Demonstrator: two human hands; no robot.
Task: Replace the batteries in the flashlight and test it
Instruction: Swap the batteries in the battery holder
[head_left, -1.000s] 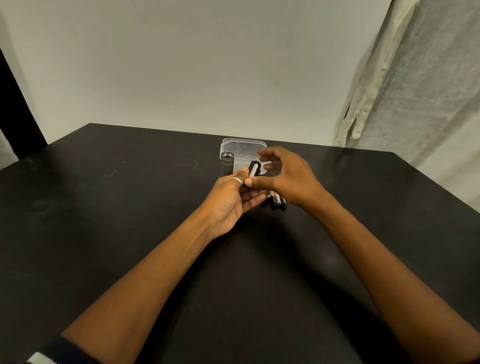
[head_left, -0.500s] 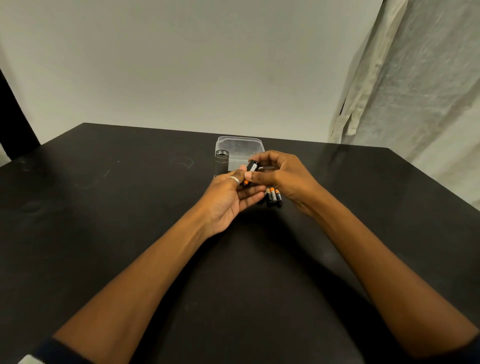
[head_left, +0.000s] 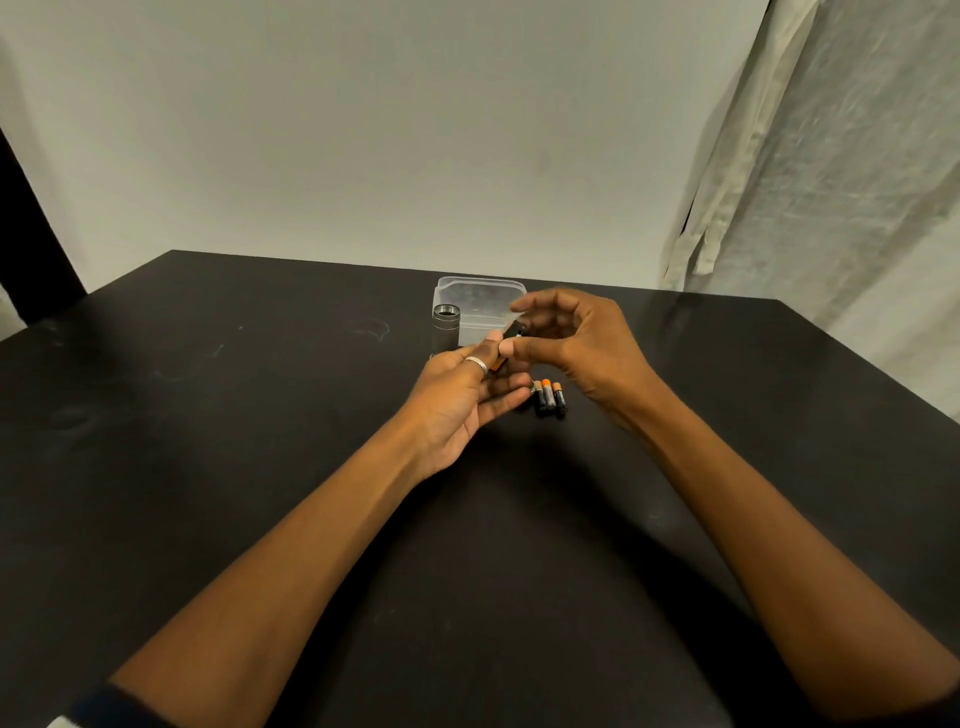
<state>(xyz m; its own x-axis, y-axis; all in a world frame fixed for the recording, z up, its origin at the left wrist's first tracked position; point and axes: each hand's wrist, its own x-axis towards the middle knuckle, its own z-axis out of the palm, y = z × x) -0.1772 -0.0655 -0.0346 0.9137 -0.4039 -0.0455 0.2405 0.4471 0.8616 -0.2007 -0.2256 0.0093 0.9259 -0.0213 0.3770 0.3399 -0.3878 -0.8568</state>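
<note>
My left hand (head_left: 457, 400), a ring on one finger, pinches a small black battery holder (head_left: 513, 330) with an orange-ended battery showing in it, just above the table. My right hand (head_left: 587, 348) hovers beside it with its thumb tip against the holder's near end. Its fingers are curled apart above, and the index finger is blurred. The grey flashlight body (head_left: 445, 327) stands upright with its open threaded end up, just left of the holder. Three loose orange-and-black batteries (head_left: 550, 397) lie side by side on the table under my right hand.
A clear plastic container (head_left: 480, 293) sits behind the flashlight body near the far edge of the black table (head_left: 208, 415). A pale wall runs behind it, and a light curtain (head_left: 831, 156) hangs at the right.
My right hand's fingers have lifted off the battery holder and spread, leaving only the thumb on it. My left hand has kept its hold in nearly the same place.
</note>
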